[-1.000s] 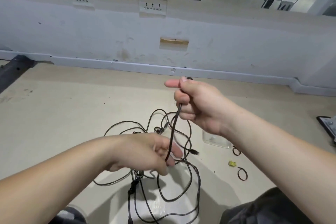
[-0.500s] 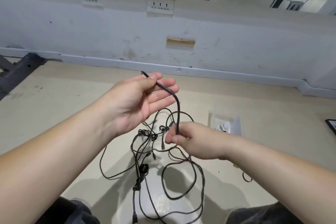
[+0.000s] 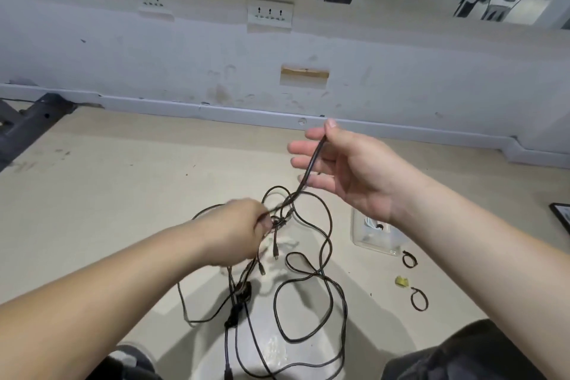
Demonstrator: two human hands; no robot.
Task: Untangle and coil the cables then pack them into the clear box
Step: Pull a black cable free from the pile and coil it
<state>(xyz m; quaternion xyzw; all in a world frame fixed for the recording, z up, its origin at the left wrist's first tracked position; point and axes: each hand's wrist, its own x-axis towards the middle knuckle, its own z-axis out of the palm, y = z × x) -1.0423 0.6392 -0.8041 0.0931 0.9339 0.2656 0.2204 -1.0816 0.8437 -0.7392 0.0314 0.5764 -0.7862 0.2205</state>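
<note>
A tangle of thin black cables (image 3: 311,281) lies on the beige floor between my knees. My right hand (image 3: 348,170) is raised above it, palm toward me, and pinches one black cable under the thumb; that strand runs down across the palm. Lower and to the left, my left hand (image 3: 243,231) grips the same strand with curled fingers, right over the knot of the tangle. The clear box (image 3: 364,239) sits on the floor to the right of the cables, partly behind my right wrist, with something white inside.
Two black looped ties (image 3: 409,259) (image 3: 419,298) and a small yellow scrap (image 3: 401,281) lie right of the tangle. A dark flat object (image 3: 562,216) shows at the right edge. A dark metal beam (image 3: 27,123) lies far left. A grey wall with sockets (image 3: 270,12) stands ahead.
The hands have swapped places: my left hand dropped from its raised position to the tangle and gripped the strand, while my right hand rose from the tangle with the cable.
</note>
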